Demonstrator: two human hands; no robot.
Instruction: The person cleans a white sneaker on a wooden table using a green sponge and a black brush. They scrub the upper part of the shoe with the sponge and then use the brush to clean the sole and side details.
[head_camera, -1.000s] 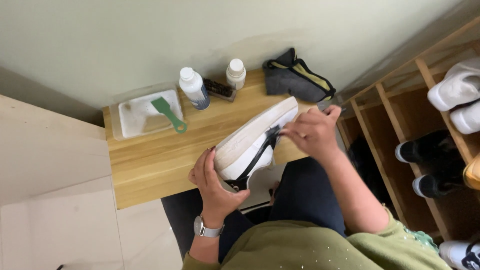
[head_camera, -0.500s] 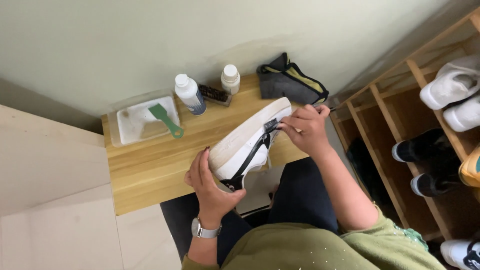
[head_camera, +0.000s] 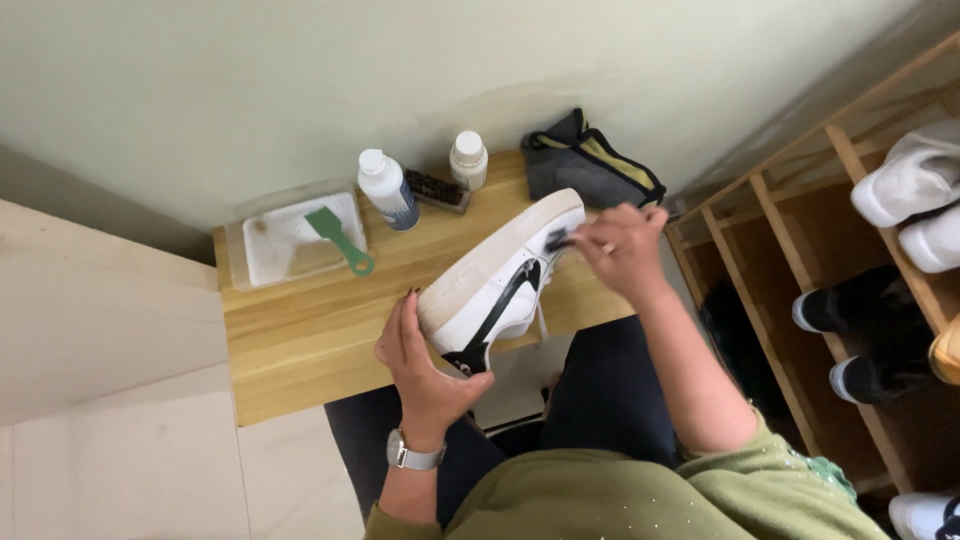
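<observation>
While your left hand (head_camera: 425, 365) grips the shoe (head_camera: 500, 280), your right hand (head_camera: 622, 245), closed on a small dark brush (head_camera: 558, 238), works near its toe; most remains uncleaned.

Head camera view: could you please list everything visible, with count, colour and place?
Sneaker: one, white with black stripe, held over the bench.
Small brush: one, dark, against the sneaker's toe end.
Bench: one, light wood, by the wall.
Tray: one, clear, bench's left end.
Green brush: one, lying on the tray.
Bottles: two, white, bench's back edge.
Bristle brush: one, dark, between the bottles.
Bag: one, grey with yellow trim, back right.
Shoe rack: one, wooden, right, holding white and black shoes.
Left hand: grips the sneaker's heel; wristwatch.
Right hand: holds the small brush.
</observation>
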